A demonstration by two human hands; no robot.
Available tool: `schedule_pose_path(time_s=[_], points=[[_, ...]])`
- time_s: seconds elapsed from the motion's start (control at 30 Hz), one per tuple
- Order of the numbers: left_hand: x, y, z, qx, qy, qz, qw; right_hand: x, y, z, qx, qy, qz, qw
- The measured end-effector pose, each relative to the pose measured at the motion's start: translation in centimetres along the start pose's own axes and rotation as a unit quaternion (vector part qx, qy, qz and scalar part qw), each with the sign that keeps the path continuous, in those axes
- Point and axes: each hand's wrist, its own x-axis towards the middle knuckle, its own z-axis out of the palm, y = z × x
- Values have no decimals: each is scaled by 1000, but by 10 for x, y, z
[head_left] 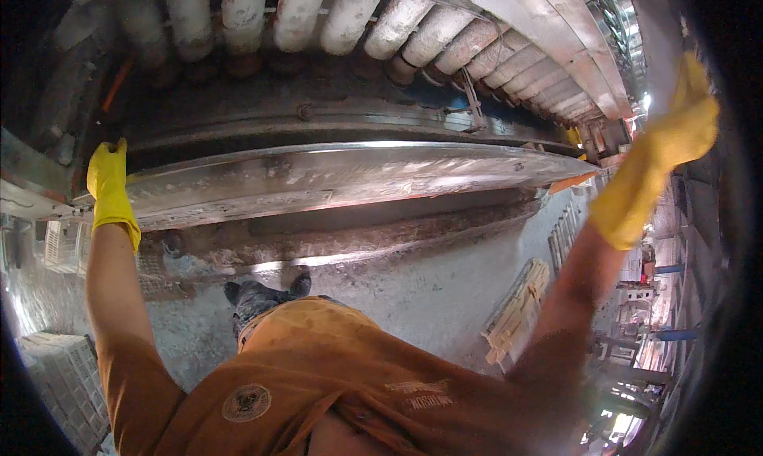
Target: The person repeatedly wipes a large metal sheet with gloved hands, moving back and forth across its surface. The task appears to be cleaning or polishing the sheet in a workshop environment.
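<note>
A long, dirty metal panel runs across in front of me, its upper edge catching light. At the panel's left end is my left hand in a yellow rubber glove, its fingers curled over the edge. My right hand, gloved the same way, is raised far out to the right, beyond the panel's right end. It is smeared and near the dark rim of the picture, so its fingers and anything in them cannot be made out.
Beyond the panel, a dark trough lies under a row of thick, dusty rollers. Pale stacked strips lie on the floor to the right. White crates stand at lower left. Metal racks line the far right.
</note>
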Motion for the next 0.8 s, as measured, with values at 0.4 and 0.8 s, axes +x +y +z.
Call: schedule_pose_path(time_s=[0.4, 0.8], points=[[19, -24, 17, 15, -18, 21, 1000, -394, -25, 222, -73, -522, 340, 779], [36, -50, 20, 51, -1, 59, 997, -383, -24, 227, -117, -447, 419, 782]])
